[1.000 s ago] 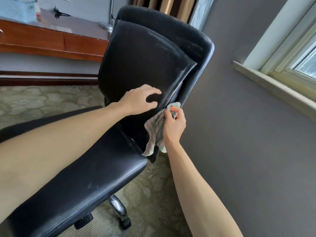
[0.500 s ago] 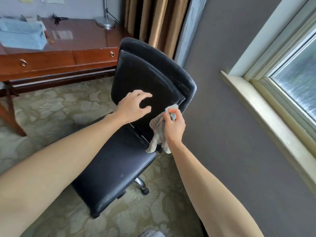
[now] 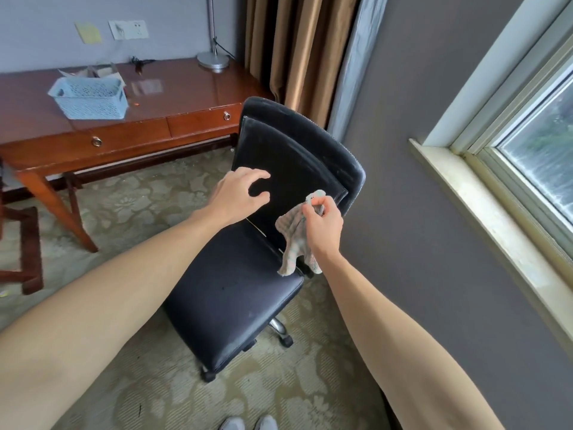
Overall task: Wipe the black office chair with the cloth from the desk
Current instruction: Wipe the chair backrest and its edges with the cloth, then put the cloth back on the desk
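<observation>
Black chair (image 3: 235,305), left hand (image 3: 238,193) at backrest (image 3: 288,156), cloth (image 3: 293,243) in grip of right hand (image 3: 324,225)

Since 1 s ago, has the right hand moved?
No. The right hand holds the cloth at the same lower right backrest corner of the chair; the camera pulled back.

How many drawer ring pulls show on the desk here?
2. One ring pull on the left drawer, one on the right drawer near the chair. The desk runs off frame left, so others may be hidden.
</observation>
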The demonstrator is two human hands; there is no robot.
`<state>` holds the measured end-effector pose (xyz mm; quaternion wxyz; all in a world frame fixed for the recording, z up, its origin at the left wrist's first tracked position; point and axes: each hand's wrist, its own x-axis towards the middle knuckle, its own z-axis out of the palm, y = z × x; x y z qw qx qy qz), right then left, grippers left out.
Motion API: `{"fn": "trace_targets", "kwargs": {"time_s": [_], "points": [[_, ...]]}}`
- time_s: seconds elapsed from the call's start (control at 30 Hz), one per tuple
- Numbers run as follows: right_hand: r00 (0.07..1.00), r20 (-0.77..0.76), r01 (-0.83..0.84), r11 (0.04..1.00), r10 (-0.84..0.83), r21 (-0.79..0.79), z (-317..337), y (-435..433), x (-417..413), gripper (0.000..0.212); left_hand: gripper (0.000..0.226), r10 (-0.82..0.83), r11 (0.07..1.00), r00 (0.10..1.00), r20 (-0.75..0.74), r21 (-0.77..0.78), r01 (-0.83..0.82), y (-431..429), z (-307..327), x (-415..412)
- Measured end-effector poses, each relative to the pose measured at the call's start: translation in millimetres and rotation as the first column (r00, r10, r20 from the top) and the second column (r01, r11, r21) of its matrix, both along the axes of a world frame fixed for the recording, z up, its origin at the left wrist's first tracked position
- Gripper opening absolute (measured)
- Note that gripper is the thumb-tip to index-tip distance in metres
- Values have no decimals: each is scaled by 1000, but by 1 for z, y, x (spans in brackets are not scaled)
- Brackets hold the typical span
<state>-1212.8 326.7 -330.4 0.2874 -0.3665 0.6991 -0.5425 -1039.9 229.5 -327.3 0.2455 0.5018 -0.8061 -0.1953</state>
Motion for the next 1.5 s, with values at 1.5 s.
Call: {"fn": "trace_targets", "kwargs": {"time_s": [1.5], "points": [[904, -113, -413, 910, 412, 16, -32, -406, 454, 8, 33, 360, 932, 931, 51, 26, -362, -311, -11, 469]]}}
